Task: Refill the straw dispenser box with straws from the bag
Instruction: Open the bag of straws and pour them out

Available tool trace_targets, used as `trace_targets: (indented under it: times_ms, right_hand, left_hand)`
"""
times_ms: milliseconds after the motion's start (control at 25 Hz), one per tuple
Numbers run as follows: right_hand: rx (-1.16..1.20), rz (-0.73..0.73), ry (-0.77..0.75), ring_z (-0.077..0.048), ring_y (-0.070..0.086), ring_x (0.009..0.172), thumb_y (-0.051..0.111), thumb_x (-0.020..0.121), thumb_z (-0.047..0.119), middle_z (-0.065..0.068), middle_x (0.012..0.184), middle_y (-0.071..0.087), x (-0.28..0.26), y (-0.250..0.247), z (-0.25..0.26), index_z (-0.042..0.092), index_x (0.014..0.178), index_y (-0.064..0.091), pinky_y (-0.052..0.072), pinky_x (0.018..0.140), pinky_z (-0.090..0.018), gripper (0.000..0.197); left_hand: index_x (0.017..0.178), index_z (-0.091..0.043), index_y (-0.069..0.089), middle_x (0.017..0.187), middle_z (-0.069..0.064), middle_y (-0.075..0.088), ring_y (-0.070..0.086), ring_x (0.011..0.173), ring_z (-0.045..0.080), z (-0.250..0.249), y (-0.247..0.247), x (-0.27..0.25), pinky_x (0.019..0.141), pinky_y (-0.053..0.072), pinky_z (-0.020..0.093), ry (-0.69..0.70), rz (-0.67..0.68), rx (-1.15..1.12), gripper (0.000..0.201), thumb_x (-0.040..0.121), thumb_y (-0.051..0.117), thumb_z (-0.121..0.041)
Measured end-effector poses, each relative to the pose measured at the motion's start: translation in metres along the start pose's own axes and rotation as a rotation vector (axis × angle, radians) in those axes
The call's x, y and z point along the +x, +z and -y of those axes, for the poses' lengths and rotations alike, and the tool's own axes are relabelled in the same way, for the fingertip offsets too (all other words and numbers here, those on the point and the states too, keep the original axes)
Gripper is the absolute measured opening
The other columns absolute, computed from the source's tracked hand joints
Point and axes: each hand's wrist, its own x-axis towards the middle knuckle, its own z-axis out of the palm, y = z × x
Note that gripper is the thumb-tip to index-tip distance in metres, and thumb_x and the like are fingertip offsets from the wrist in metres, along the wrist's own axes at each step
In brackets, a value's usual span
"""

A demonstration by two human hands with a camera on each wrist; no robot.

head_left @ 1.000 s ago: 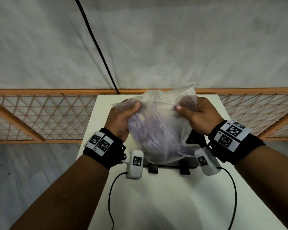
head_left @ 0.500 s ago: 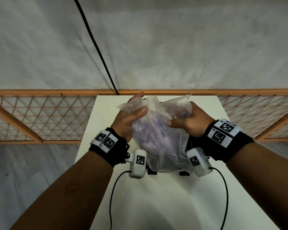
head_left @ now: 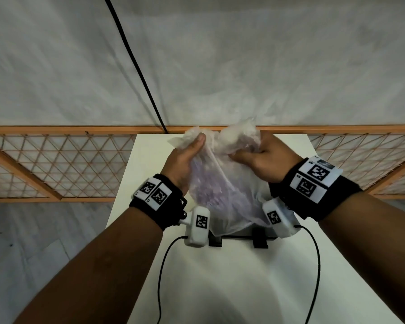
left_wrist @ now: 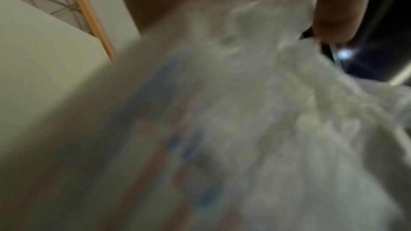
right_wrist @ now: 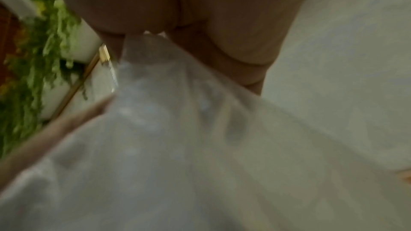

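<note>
A translucent plastic bag (head_left: pixel 222 192) with purplish straws inside hangs above the white table (head_left: pixel 220 288). My left hand (head_left: pixel 185 157) grips the bag's top left edge, thumb pressed over the plastic. My right hand (head_left: pixel 260 157) clutches the top right of the bag. Under the bag sits a dark straw dispenser box (head_left: pixel 239 239), mostly hidden; only its front edge and two black clips show. The left wrist view is filled by the blurred bag (left_wrist: pixel 233 120) with blue marks. In the right wrist view the bag (right_wrist: pixel 177 138) runs down from my curled fingers (right_wrist: pixel 200 24).
An orange wooden lattice fence (head_left: pixel 56 164) runs behind and beside the table. A black cable (head_left: pixel 136 66) crosses the grey floor beyond. Two thin black wires (head_left: pixel 161 277) trail from the wrist cameras over the table's near part.
Both hands have drawn closer together at the bag's top and shifted their hold; the left thumb now pins the plastic and the right hand bunches it more tightly.
</note>
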Motion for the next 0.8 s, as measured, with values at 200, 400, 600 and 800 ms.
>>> trace_targets:
  times_ms: [200, 400, 600, 800]
  right_hand:
    - [0.043, -0.042, -0.011, -0.036, 0.071, 0.085, 0.063, 0.075, 0.048, -0.02, 0.09, 0.073, 0.009, -0.008, 0.001, 0.008, 0.093, 0.07, 0.055, 0.082, -0.057, 0.044]
    - [0.041, -0.068, -0.008, -0.038, 0.069, 0.083, 0.063, 0.077, 0.042, -0.02, 0.088, 0.072, 0.003, -0.005, 0.0, 0.008, 0.091, 0.07, 0.053, 0.079, -0.059, 0.037]
    - [0.068, -0.078, -0.014, -0.041, 0.068, 0.085, 0.064, 0.077, 0.037, -0.025, 0.089, 0.07, 0.001, -0.01, 0.007, 0.002, 0.09, 0.07, 0.054, 0.078, -0.056, 0.038]
    - [0.114, -0.114, -0.009, -0.033, 0.071, 0.089, 0.064, 0.072, 0.044, -0.02, 0.093, 0.073, 0.0, -0.017, 0.017, 0.001, 0.093, 0.07, 0.054, 0.085, -0.055, 0.048]
  left_hand:
    - [0.139, -0.009, 0.058, 0.14, 0.023, 0.058, 0.055, 0.131, 0.04, 0.008, -0.016, -0.005, 0.112, 0.041, 0.054, -0.077, 0.039, -0.169, 0.085, 0.079, 0.062, -0.07]
    - [0.109, -0.015, 0.077, 0.111, 0.011, 0.077, 0.071, 0.108, 0.032, 0.027, -0.02, -0.004, 0.105, 0.049, 0.053, -0.099, -0.217, 0.168, 0.057, 0.075, 0.07, -0.06]
    - [0.11, -0.013, 0.076, 0.107, 0.008, 0.074, 0.068, 0.105, 0.027, 0.028, -0.019, -0.006, 0.086, 0.054, 0.031, -0.109, -0.217, 0.088, 0.024, 0.095, 0.062, -0.025]
    - [0.12, -0.017, 0.071, 0.125, 0.008, 0.071, 0.064, 0.122, 0.028, 0.015, -0.014, -0.013, 0.101, 0.05, 0.043, -0.065, -0.187, 0.061, 0.05, 0.089, 0.063, -0.055]
